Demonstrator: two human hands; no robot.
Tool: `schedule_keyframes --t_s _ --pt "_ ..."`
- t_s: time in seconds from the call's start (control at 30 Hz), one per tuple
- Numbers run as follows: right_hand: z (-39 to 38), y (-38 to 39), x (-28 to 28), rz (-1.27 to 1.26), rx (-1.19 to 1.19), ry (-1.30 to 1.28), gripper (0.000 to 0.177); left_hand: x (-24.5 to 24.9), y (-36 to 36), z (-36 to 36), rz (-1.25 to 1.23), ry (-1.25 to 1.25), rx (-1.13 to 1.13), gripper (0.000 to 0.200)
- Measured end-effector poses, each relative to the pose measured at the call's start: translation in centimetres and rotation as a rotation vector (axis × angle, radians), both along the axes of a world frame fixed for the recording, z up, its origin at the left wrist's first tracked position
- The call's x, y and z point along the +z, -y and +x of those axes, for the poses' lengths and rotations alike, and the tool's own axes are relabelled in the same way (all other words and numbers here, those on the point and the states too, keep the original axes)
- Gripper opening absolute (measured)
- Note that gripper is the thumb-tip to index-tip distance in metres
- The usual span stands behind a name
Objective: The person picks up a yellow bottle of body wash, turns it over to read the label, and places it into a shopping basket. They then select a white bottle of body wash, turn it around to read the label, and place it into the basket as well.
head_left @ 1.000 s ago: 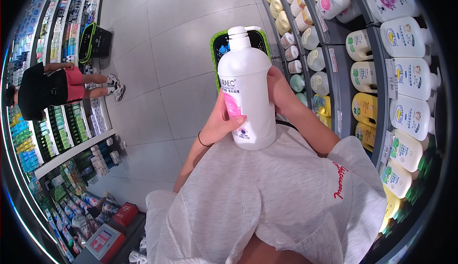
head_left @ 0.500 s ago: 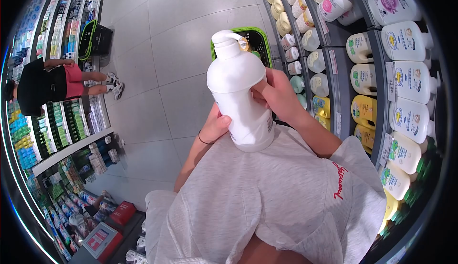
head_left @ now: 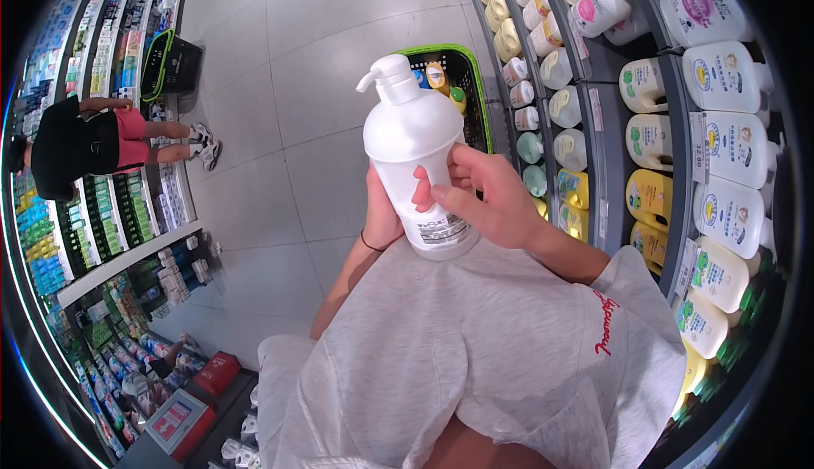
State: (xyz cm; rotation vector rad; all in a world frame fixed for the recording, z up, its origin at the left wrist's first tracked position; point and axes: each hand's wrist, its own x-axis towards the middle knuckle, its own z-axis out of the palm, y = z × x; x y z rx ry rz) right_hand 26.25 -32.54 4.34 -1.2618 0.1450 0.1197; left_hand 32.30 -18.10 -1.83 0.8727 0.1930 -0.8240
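Observation:
Upright in front of my chest is a white pump bottle (head_left: 411, 134), its spout pointing left. Small print and a barcode-like block show low on the side facing me. My left hand (head_left: 386, 206) grips it from the left and behind, and fingertips show through the opening in its body. At the bottle's right side is my right hand (head_left: 496, 202), with its bent index finger at the edge and its thumb against the front. Some of the fingers of both hands are hidden by the bottle.
A green-rimmed black basket (head_left: 476, 87) with several bottles sits on the floor beyond the bottle. Shelves of bottles (head_left: 649, 138) line my right. On the left a person (head_left: 93, 147) stands by the opposite shelves, near another basket (head_left: 174, 66). A red box (head_left: 216, 373) lies lower left.
The bottle has turned, so its spout swings from right to left and the printed side faces me. My right hand has come out of the handle opening, and fingertips now show there.

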Motion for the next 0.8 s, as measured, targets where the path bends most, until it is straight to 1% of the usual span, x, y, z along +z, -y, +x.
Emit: schedule_keyframes --t_s 0.03,0.07,0.13,0.17,0.2,0.23,0.27,0.3,0.33,0.37,0.4,0.43,0.47,0.5,0.57,0.6,0.63,0.7,0.73,0.8 --pt "0.0 0.0 0.3 -0.07 0.025 0.034 0.029 0.2 0.0 -0.1 0.021 0.012 0.012 0.052" --pt "0.0 -0.2 0.5 -0.07 0.025 0.032 0.029 0.3 0.1 -0.1 0.041 0.024 0.024 0.05" --pt "-0.2 -0.7 0.8 -0.18 0.033 0.106 0.028 -0.1 -0.1 -0.3 0.075 0.004 0.049 0.05" --pt "-0.3 -0.8 0.8 -0.18 0.032 0.105 0.028 -0.7 -0.3 -0.5 0.11 -0.016 0.072 0.05" --pt "-0.5 -0.9 0.8 -0.294 0.107 0.113 0.027 -3.5 -2.5 -0.1 -0.015 0.091 -0.151 0.065" --pt "-0.6 -0.9 0.8 -0.409 0.182 0.119 0.027 -3.3 -2.4 -0.3 -0.015 0.089 -0.155 0.065" --pt "-0.5 -0.9 1.7 -0.411 0.269 0.045 0.031 -3.0 -2.3 -0.6 -0.037 0.204 -0.142 0.072" --pt "-0.4 -1.1 2.0 -0.409 0.265 0.042 0.031 -2.6 -2.2 -0.9 -0.058 0.319 -0.129 0.08" --pt "-0.4 -1.4 2.2 -0.411 0.254 0.113 0.031 -2.1 -2.0 -1.2 -0.064 0.268 -0.112 0.088" --pt "-0.3 -1.7 2.4 -0.412 0.243 0.186 0.032 -1.4 -2.0 -1.3 -0.063 0.267 -0.115 0.088" --pt "-0.1 -2.4 2.1 -0.445 0.176 0.291 0.022 -0.6 -2.1 -1.3 -0.053 0.244 -0.093 0.086" --pt "-0.1 -2.6 2.1 -0.444 0.174 0.291 0.022 -0.2 -2.3 -1.1 -0.042 0.221 -0.07 0.085" --pt "-0.2 -2.8 2.1 -0.442 0.203 0.324 0.023 -2.7 -3.3 -0.7 -0.218 0.298 -0.085 0.082" --pt "-0.3 -3.0 2.1 -0.44 0.232 0.357 0.025 -3.0 -3.6 -0.5 -0.217 0.297 -0.086 0.082" --pt "-0.4 -3.6 1.7 -0.428 0.243 0.393 0.023 -3.5 -4.1 -0.3 -0.057 0.201 -0.074 0.079" --pt "-0.4 -3.8 1.5 -0.418 0.255 0.429 0.022 -2.9 -4.2 -0.2 0.009 0.239 -0.142 0.056" --pt "-0.5 -3.9 1.3 -0.417 0.256 0.429 0.022 -2.4 -4.1 -0.3 0.009 0.238 -0.142 0.056" --pt "-0.5 -4.1 0.9 -0.431 0.307 0.442 0.023 -1.1 -3.5 -0.3 -0.159 -0.068 0.027 0.052" --pt "-0.5 -4.3 0.7 -0.43 0.311 0.444 0.023 0.1 -3.7 0.4 -0.089 -0.134 -0.112 0.05" --pt "-0.6 -4.6 0.5 -0.354 0.34 0.474 0.028 0.5 -3.8 0.5 -0.093 -0.179 -0.16 0.049"
